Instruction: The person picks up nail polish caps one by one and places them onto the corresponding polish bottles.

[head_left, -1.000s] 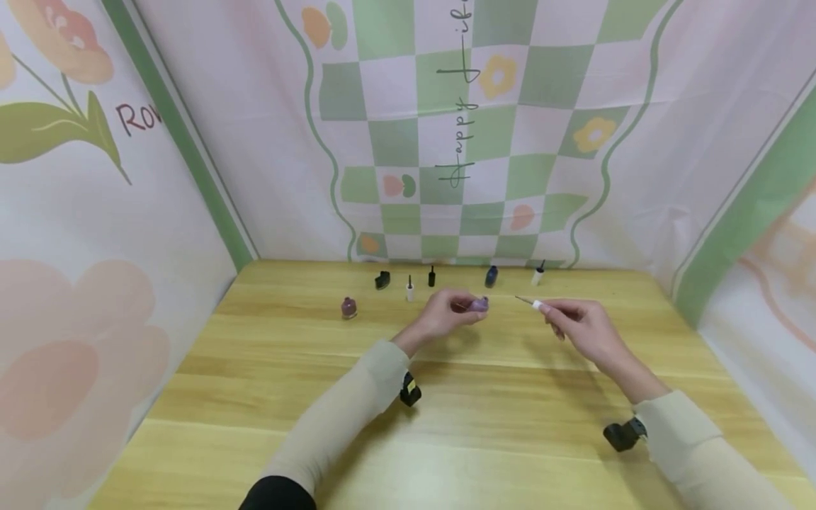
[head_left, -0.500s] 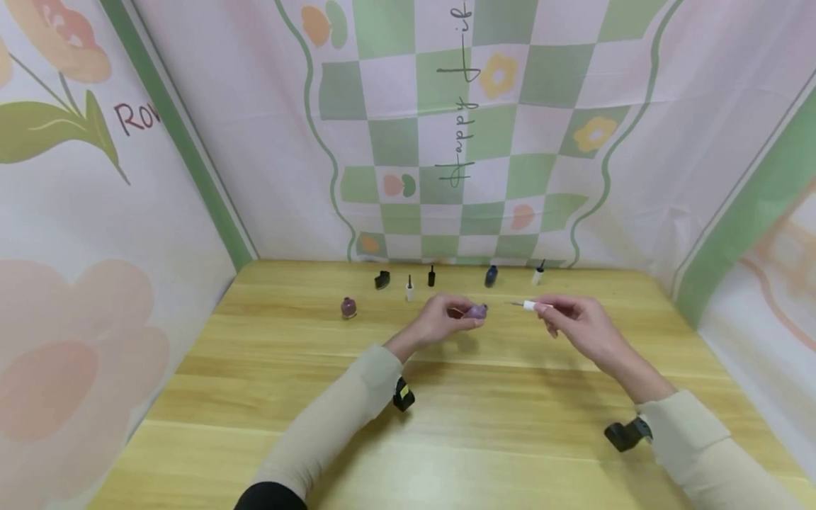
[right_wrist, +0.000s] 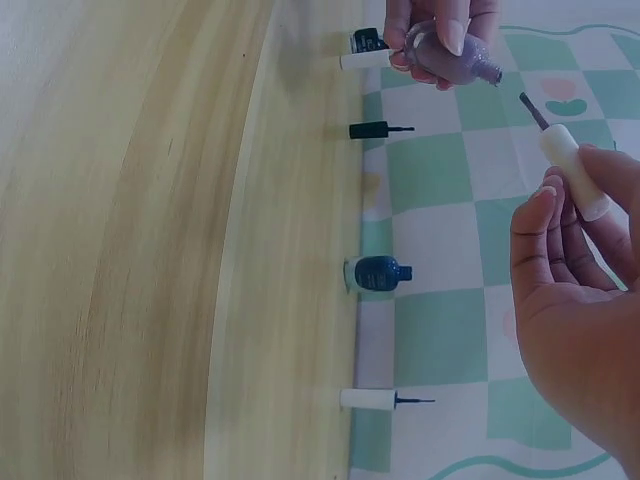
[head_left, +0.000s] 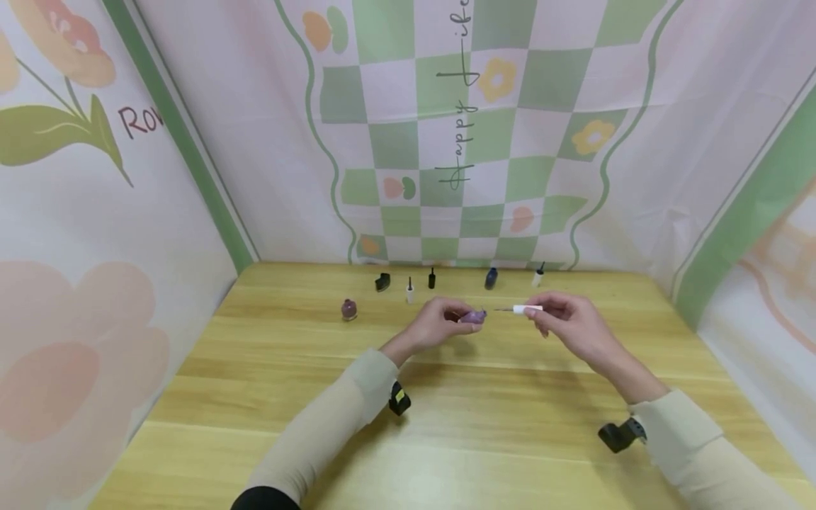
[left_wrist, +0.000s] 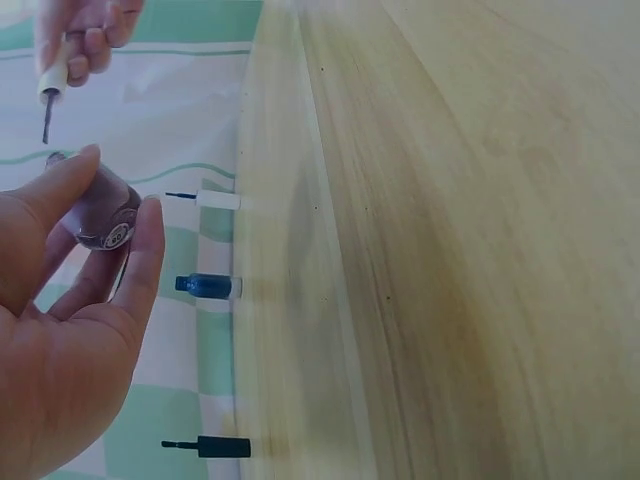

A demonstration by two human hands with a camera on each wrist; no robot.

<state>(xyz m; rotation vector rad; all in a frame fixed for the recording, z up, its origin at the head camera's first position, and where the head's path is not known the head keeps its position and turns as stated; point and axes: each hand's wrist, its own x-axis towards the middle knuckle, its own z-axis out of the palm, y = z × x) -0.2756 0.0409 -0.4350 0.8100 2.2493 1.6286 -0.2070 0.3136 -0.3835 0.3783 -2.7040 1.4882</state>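
Observation:
My left hand (head_left: 436, 322) holds an uncapped purple nail polish bottle (head_left: 473, 317) between thumb and fingers, above the table. The bottle lies tilted on its side, its open neck pointing right. Facing it, my right hand (head_left: 576, 329) pinches a white nail polish cap with brush (head_left: 528, 309). The brush lies almost level, its dark tip aimed at the bottle's mouth with a small gap between. In the right wrist view the brush cap (right_wrist: 573, 170) sits between thumb and fingers, and the bottle neck (right_wrist: 488, 73) is just beyond the tip.
Along the back of the wooden table (head_left: 484, 425) stand a dark bottle (head_left: 382, 282), a white brush cap (head_left: 410, 292), a black brush cap (head_left: 432, 279), a blue bottle (head_left: 491, 278) and another white brush cap (head_left: 538, 275). A mauve bottle (head_left: 348, 309) stands left. Printed cloth (head_left: 440, 142) hangs behind.
My right hand has moved left and levelled the brush, so its tip is nearer the bottle's mouth. My left hand has shifted slightly left and down with the bottle.

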